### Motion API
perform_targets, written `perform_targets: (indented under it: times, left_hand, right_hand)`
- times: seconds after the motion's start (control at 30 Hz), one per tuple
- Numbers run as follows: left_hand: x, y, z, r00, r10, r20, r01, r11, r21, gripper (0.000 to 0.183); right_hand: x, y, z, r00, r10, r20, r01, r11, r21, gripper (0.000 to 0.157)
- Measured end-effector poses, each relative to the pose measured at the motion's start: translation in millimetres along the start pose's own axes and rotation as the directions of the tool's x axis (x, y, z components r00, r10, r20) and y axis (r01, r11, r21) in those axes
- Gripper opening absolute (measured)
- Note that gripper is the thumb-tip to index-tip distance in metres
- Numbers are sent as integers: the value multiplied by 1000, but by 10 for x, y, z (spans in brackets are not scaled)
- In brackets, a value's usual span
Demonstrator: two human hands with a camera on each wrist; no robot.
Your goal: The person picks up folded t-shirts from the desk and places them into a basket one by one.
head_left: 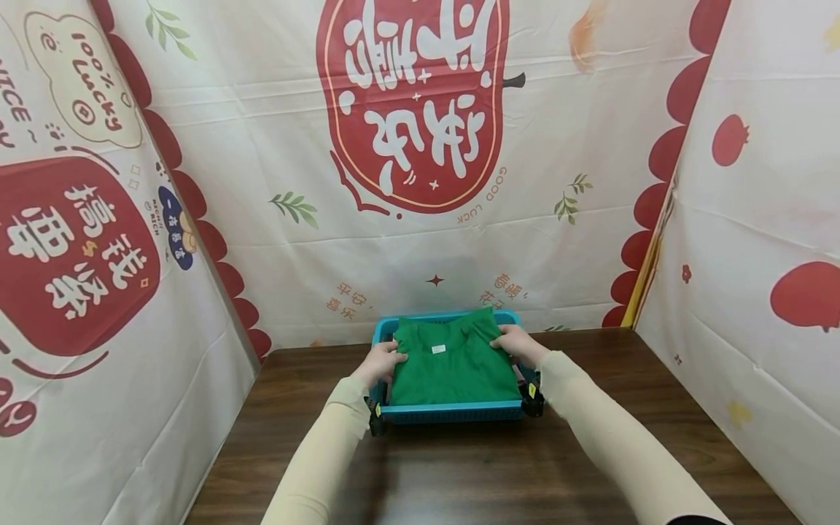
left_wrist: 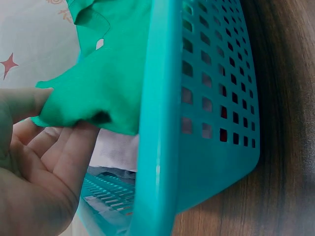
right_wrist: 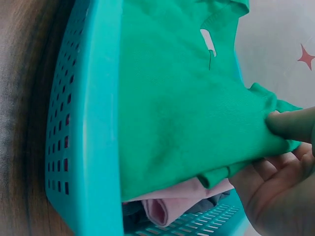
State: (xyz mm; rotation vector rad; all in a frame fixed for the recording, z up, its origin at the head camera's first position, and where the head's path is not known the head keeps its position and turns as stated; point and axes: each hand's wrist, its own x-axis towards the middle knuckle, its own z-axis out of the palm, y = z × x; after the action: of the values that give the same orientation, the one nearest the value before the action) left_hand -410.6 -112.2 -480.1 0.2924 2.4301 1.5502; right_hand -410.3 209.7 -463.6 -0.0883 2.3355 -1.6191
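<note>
A green shirt (head_left: pixel 453 372), folded flat with a white label (head_left: pixel 438 349) near its neck, lies on top of other clothes in a blue plastic basket (head_left: pixel 453 414). My left hand (head_left: pixel 382 362) pinches the shirt's left edge, thumb above and fingers beneath, as the left wrist view shows. On the opposite side my right hand (head_left: pixel 520 344) pinches the right edge the same way. Under the shirt, a folded pink garment (right_wrist: pixel 179 196) and dark grey cloth show in the right wrist view. Pale cloth (left_wrist: pixel 115 150) lies below it in the left wrist view.
The basket stands at the back of a dark brown wooden table (head_left: pixel 459 474), close to a printed white cloth backdrop (head_left: pixel 426 248). More printed cloth hangs on the left (head_left: pixel 184 364) and right (head_left: pixel 741 240). Perforated walls surround the clothes.
</note>
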Motion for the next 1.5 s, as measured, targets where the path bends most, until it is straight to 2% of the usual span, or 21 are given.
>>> perform_targets:
  times: [0.2, 0.37, 0.6, 1.13, 1.37, 1.5]
  left_hand:
    - [9, -11, 5, 1000, -1, 13, 1, 1000, 3, 47]
    - [14, -53, 6, 1000, -17, 26, 17, 1000, 8, 44]
    - [27, -109, 8, 999, -22, 27, 22, 1000, 3, 55]
    - [-39, -60, 51, 998, -46, -53, 51, 995, 80, 51]
    - [-32, -78, 34, 996, -39, -80, 49, 990, 135, 50]
    - [-56, -64, 6, 994, -53, -95, 65, 989, 131, 52]
  right_hand:
    - [-15, 23, -5, 1000, 14, 6, -13, 1000, -11, 58]
    - [-33, 50, -5, 1000, 23, -12, -24, 1000, -20, 56]
    - [-71, 102, -3, 1000, 10, -20, -10, 1000, -11, 55]
    - [-151, 127, -52, 1000, 3, -27, -3, 1000, 1, 52]
    - [-190, 141, -83, 1000, 2, -27, -2, 1000, -16, 53]
    - [-201, 155, -116, 1000, 13, -11, -13, 1000, -28, 55]
